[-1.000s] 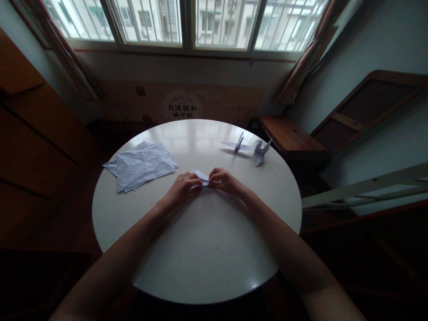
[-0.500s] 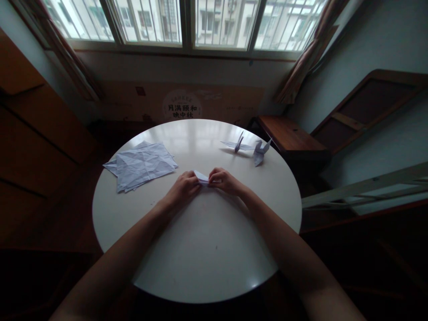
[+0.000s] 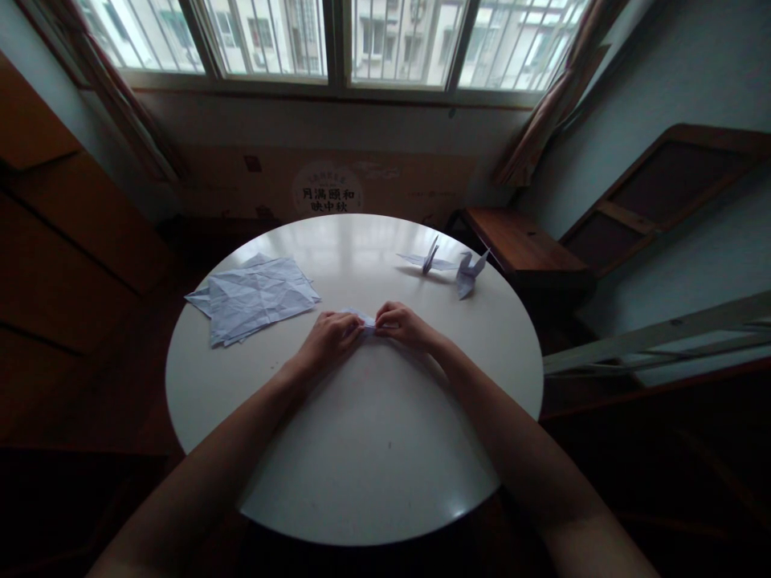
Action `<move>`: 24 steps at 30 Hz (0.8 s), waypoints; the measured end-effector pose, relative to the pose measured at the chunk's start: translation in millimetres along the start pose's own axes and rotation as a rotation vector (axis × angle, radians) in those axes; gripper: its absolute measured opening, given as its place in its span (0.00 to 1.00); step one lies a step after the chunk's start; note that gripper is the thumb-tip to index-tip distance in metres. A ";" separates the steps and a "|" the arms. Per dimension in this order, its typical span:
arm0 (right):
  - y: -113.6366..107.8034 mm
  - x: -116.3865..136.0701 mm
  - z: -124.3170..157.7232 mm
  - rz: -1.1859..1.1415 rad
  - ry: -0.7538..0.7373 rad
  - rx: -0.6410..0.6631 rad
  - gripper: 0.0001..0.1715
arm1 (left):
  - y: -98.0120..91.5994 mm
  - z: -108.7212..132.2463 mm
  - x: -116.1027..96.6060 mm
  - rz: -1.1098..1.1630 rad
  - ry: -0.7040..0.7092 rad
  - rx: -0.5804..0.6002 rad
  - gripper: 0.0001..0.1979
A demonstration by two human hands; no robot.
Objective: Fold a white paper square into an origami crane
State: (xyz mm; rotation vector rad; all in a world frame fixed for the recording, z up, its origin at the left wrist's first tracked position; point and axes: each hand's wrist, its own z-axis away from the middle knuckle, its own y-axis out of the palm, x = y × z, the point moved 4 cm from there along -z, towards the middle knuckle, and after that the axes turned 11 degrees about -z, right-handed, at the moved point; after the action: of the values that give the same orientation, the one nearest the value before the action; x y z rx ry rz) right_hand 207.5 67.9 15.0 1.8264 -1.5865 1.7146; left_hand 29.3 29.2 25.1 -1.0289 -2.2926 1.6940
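Note:
A small piece of folded white paper [image 3: 368, 323] lies low over the middle of the table, between my two hands. My left hand [image 3: 336, 333] is closed on its left side, with thumb and fingers pinched together. From the other side my right hand [image 3: 402, 323] pinches the paper's right end between thumb and forefinger. Much of the paper is covered by the fingers, so its exact folded shape cannot be made out.
The round white table [image 3: 361, 449] carries a stack of creased paper sheets [image 3: 262, 297] at left. Two folded paper cranes, one with spread wings [image 3: 430, 261] and another [image 3: 468, 277], stand at back right. A brown wooden bench [image 3: 524, 241] is beyond the table's right edge.
My left fingers have shifted slightly on the paper, and its raised white flap now shows less and lies lower. My right hand has stayed in place.

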 end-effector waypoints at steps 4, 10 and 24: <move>0.9 0.5 -0.7 0.042 0.010 0.015 0.03 | 1.1 -1.5 4.7 0.091 -0.050 -0.027 0.07; 3.4 1.2 -1.9 0.139 0.006 0.018 0.04 | 2.7 -2.3 10.0 0.200 -0.037 -0.062 0.07; 6.4 -1.8 -2.1 0.250 0.019 -0.035 0.03 | 2.9 0.8 10.2 0.187 -0.038 -0.068 0.09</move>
State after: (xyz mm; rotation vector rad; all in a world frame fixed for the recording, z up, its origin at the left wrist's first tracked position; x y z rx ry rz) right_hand 201.7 67.7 11.0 1.6486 -1.8935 1.7827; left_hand 22.4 34.8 19.2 -1.2715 -2.3591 1.7251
